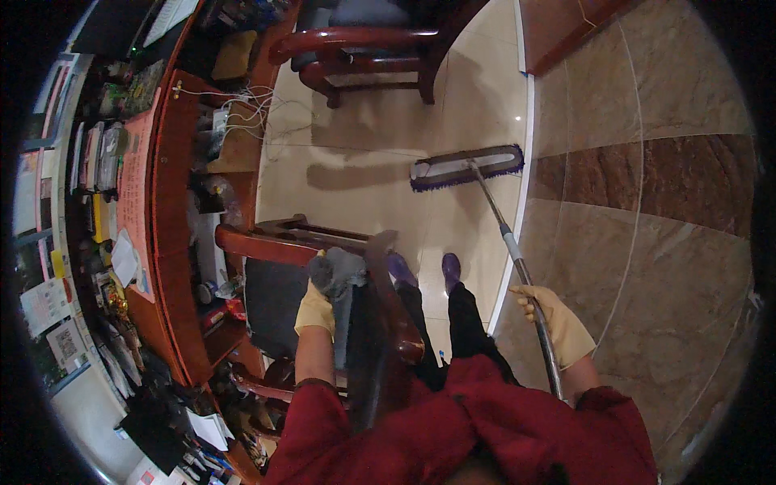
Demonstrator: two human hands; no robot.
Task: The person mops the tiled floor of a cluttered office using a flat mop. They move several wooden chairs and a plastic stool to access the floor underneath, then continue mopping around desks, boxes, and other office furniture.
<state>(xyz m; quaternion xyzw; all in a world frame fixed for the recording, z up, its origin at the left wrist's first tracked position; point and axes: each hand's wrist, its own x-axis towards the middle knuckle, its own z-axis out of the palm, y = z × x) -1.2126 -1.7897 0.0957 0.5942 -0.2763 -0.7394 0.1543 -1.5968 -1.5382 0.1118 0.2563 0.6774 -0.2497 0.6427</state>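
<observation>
My left hand (316, 312), in a pale yellow rubber glove, grips a bunched grey cloth (341, 273) at the wooden armrest (273, 244) of a chair with a dark seat (273, 303). A matching glove covers my right hand (555, 321), which is around the metal handle (544, 345) of a flat dust mop. The mop head (467, 167), a long white plate with a dark purple fringe, lies on the tiled floor ahead of my feet. Its right end reaches the white strip at the base of the wall.
On the left stands a reddish wooden desk (167, 224) with books, papers and open shelves. White cables (251, 103) hang from it towards the floor. A second wooden armchair (364, 45) stands ahead. Brown stone tiles (685, 273) cover the right side.
</observation>
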